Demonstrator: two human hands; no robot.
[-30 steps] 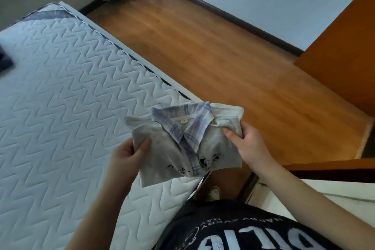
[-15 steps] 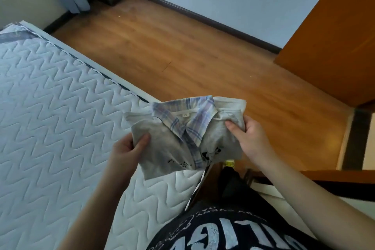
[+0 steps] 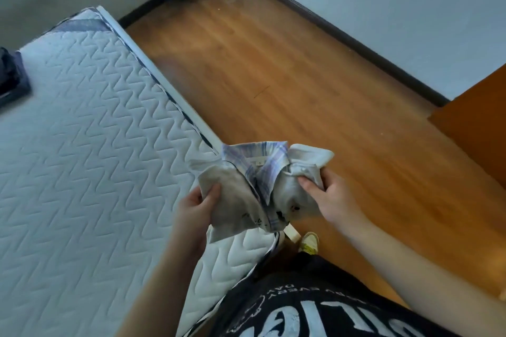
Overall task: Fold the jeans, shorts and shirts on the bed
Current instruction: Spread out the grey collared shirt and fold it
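A folded grey shirt (image 3: 232, 194) with a blue plaid collar hangs in the air over the near right corner of the bed (image 3: 82, 172). My left hand (image 3: 195, 206) grips its left edge with the thumb on top. My right hand (image 3: 327, 195) grips its right side, thumb pressed into the cloth. The shirt is bunched in the middle, collar facing up. A dark folded garment (image 3: 12, 74) lies on the mattress at the far left edge of the view.
Wooden floor (image 3: 301, 90) runs to the right of the bed up to the white wall. An orange-brown wooden panel (image 3: 476, 117) stands at the right. My foot in a light shoe (image 3: 309, 242) is beside the bed corner.
The view has swung back left, showing more of the mattress and the dark garment. Both hands have pushed the shirt's sides closer together, so it is more bunched.
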